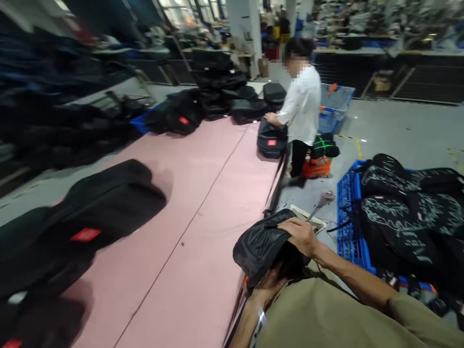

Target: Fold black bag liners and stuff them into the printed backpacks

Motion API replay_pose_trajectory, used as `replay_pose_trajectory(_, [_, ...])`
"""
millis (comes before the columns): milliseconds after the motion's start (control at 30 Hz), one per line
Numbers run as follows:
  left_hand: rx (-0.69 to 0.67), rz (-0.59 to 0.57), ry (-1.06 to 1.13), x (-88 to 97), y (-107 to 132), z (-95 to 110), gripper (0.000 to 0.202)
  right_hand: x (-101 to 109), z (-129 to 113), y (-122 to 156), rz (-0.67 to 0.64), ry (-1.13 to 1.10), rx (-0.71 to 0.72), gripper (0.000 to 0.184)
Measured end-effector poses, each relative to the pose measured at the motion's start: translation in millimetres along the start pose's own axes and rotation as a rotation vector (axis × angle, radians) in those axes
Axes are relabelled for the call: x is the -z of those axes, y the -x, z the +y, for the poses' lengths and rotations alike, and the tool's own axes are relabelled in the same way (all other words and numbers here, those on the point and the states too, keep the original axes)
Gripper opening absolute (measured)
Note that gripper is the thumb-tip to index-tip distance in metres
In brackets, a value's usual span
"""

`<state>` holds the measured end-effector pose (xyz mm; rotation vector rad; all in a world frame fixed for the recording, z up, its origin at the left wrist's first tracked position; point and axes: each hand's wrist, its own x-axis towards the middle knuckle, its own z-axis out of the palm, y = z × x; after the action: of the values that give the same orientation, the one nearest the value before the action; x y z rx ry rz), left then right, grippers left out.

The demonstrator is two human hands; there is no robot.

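A crumpled black bag (259,246) sits at the near right edge of the pink table (203,203), just in front of my chest. My right hand (302,237) lies over the top of the bag with its fingers curled down onto the fabric, gripping it. My left hand (268,286) reaches up from below into the bag's underside or opening. Its fingers are hidden in the dark fabric, so I cannot see whether they are closed.
Large black bags with red labels (90,217) lie on the table's left side. A person in a white shirt (302,108) handles another black bag (271,140) at the far end, beside a pile of bags (217,92). Blue crates (350,227) with patterned black bags (409,203) stand on the floor at right.
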<state>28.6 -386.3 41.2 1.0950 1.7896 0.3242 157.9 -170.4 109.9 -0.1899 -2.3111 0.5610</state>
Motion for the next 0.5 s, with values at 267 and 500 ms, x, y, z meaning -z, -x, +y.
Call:
replay_pose_trajectory(267, [-1.005, 0.443, -0.166, 19.9, -43.2, 86.0, 0.055, 97.3, 22.4, 88.4, 0.34, 0.354, -0.472, 0.031])
replay_pose_trajectory(500, [-0.801, 0.455, -0.24, 50.8, -165.2, 166.5, 0.098, 127.0, 74.3, 109.2, 0.481, 0.402, -0.655, 0.029])
